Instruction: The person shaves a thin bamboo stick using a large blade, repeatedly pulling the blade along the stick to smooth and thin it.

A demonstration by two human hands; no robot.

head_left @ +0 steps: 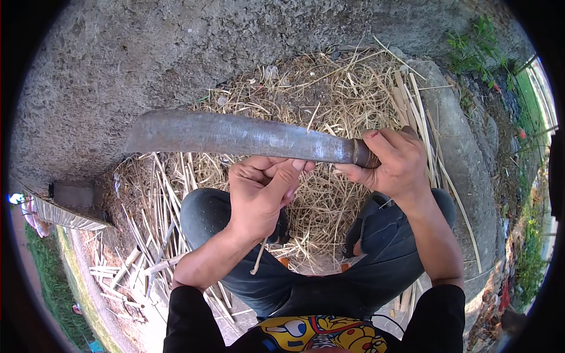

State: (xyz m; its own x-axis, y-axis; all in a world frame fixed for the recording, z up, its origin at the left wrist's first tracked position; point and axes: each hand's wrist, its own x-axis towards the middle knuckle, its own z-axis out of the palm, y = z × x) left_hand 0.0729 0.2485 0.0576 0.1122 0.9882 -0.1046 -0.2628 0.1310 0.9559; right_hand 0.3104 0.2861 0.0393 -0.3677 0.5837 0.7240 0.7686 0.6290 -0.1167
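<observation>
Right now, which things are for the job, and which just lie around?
For the job, it seems:
big knife, handle in the right hand
left hand at the knife's lower edge

Lying about:
long pale strips
dry shavings on the ground

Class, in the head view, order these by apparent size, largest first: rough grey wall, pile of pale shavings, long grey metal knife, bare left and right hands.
1. Rough grey wall
2. Pile of pale shavings
3. Long grey metal knife
4. Left hand and right hand: too alike to rank
</observation>
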